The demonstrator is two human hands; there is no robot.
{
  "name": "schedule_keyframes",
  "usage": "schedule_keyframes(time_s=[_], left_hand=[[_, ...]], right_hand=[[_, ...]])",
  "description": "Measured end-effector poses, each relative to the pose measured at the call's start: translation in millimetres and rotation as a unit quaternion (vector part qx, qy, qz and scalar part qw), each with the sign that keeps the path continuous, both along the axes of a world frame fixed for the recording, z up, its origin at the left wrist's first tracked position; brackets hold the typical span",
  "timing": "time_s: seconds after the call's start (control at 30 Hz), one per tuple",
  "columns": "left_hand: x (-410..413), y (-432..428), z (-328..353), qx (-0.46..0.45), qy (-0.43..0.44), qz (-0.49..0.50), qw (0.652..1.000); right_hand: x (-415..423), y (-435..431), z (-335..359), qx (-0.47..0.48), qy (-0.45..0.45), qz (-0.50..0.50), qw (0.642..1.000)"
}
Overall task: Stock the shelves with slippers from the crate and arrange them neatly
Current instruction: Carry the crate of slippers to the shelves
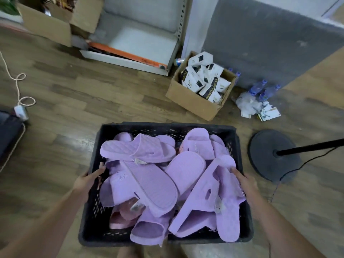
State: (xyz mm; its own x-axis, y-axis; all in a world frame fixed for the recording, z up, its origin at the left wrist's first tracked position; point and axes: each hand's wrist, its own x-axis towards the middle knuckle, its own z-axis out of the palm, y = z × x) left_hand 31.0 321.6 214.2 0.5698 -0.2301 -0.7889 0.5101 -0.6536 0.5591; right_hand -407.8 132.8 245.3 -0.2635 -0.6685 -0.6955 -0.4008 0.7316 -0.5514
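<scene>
Your left hand (91, 176) curls over the left rim of the crate (167, 126), which sits low centre in the frame, heaped with slippers (149, 185). Your right hand (243, 180) grips the opposite rim, fingertips against a slipper. Carry it level so nothing slides out. The floor lies open up to the shelf (145, 43), upper centre. Mind the box (193, 105) and stand base (270, 155) at right.
</scene>
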Motion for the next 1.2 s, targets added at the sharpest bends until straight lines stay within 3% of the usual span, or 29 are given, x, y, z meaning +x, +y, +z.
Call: schedule_keyframes(time_s=[0.23,0.7,1.0,1.2], left_hand=[[16,74,55,-0.010,-0.034,0.101,0.994],[103,241,92,-0.010,-0.062,0.290,0.955],[119,348,98,0.003,-0.052,0.446,0.893],[101,405,104,0.011,-0.050,0.548,0.835]], right_hand=[[78,-16,45,-0.016,-0.010,0.159,0.987],[301,28,73,-0.022,-0.031,0.333,0.942],[472,78,89,0.002,-0.039,0.487,0.872],[566,122,86,0.012,-0.058,0.602,0.797]])
